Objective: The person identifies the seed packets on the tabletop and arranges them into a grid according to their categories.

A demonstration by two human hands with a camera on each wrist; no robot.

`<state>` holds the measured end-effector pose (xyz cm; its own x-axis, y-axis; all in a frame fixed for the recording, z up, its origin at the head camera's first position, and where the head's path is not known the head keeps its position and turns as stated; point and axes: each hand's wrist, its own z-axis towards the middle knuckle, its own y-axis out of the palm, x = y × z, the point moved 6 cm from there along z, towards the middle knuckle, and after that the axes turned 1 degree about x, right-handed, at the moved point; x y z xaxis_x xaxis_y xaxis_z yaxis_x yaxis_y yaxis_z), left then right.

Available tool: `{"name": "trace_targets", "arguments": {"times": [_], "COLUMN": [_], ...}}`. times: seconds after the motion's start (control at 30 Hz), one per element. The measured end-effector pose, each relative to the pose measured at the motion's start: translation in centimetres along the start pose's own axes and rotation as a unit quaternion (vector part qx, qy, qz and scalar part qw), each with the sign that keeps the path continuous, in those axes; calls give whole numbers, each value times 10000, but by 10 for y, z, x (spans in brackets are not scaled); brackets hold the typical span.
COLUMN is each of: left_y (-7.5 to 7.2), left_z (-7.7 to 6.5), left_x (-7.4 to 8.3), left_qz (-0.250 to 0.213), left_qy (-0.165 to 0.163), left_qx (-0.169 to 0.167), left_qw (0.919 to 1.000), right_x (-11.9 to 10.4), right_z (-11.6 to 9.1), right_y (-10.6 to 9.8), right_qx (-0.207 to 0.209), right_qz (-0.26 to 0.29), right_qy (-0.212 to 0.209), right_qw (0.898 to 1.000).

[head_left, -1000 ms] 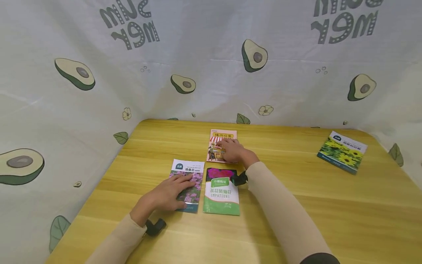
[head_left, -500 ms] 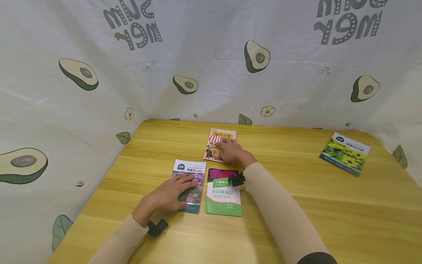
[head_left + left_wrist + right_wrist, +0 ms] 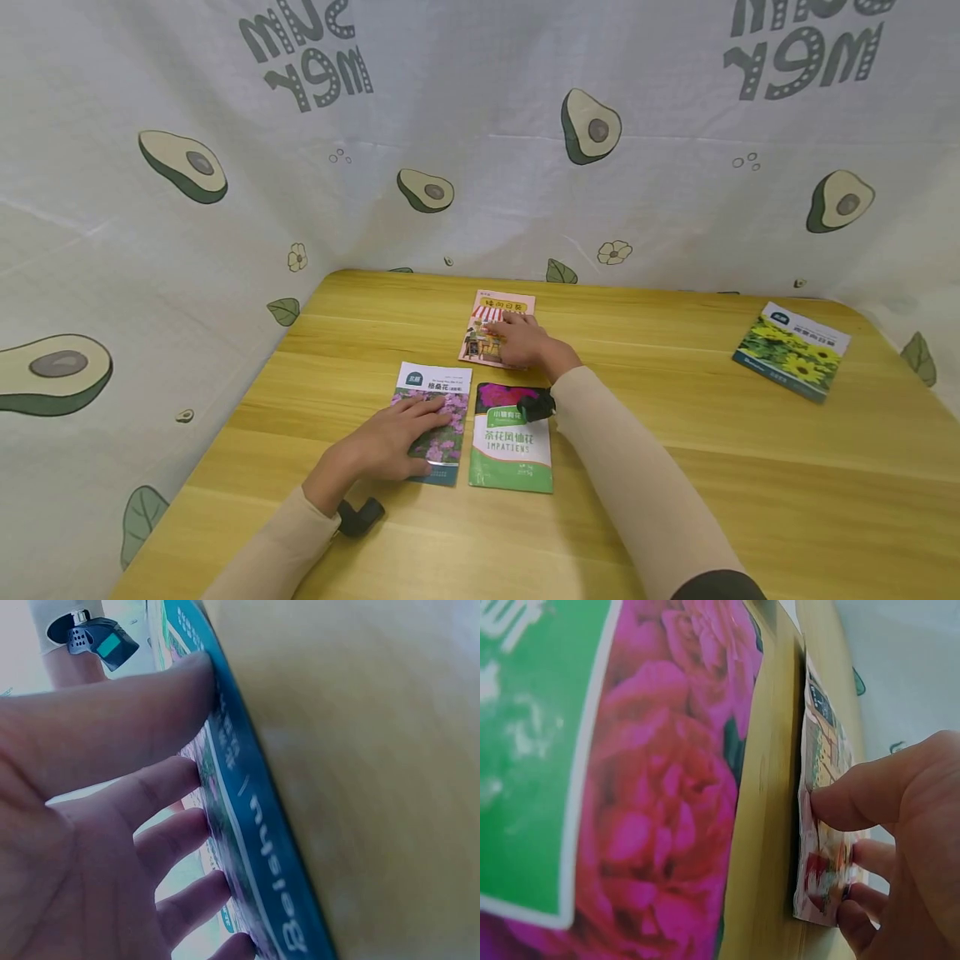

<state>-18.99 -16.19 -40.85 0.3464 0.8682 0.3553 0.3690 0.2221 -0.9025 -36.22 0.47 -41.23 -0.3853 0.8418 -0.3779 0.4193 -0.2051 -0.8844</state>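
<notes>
My left hand [image 3: 381, 442] rests on a seed packet with purple flowers [image 3: 454, 425], its fingers spread across the print. In the left wrist view the fingertips touch the face of that packet, and the thumb [image 3: 180, 697] lies on its blue bottom strip. Farther back, my right hand [image 3: 525, 342] has its fingertips on a pink seed packet [image 3: 476, 333] with a striped awning, covering its right side. Seen from the right wrist, the thumb [image 3: 840, 806] presses near the packet's close edge. A green and white impatiens seed packet [image 3: 510, 467] lies beside the purple-flowered one, below my right wrist.
At the far right lies a seed packet with yellow flowers [image 3: 791, 350], turned at an angle. The wooden table [image 3: 645, 333] ends against a white avocado-print cloth [image 3: 495, 175] at the back and left. Each wrist wears a small black camera.
The pink packet has slid slightly left under my right hand and turned a little. My left hand has stayed on the purple-flowered packet. The head view has shifted slightly.
</notes>
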Motion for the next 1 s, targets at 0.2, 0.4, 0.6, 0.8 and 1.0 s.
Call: {"name": "trace_targets", "arguments": {"times": [0.2,0.4,0.6,0.8,1.0], "left_y": [1,-1,1,0,0], "left_z": [0,-1,0,0,1], "left_x": [-1,0,-1,-1,-1], "left_qz": [-42,-42,-43,-48,-95], "left_qy": [38,40,23,-71,-122], "left_qx": [16,-19,-62,-72,-101], "left_qw": [10000,10000,10000,9999,9998], "right_x": [-4,-9,-11,-16,-19], "right_z": [4,7,8,14,21], "right_y": [1,1,1,2,0], "right_qx": [16,91,26,-102,77], "right_qz": [-214,-346,-420,-395,-175], "right_qy": [-12,-131,-237,-340,-335], "right_qw": [9998,9993,9988,9986,9993]}}
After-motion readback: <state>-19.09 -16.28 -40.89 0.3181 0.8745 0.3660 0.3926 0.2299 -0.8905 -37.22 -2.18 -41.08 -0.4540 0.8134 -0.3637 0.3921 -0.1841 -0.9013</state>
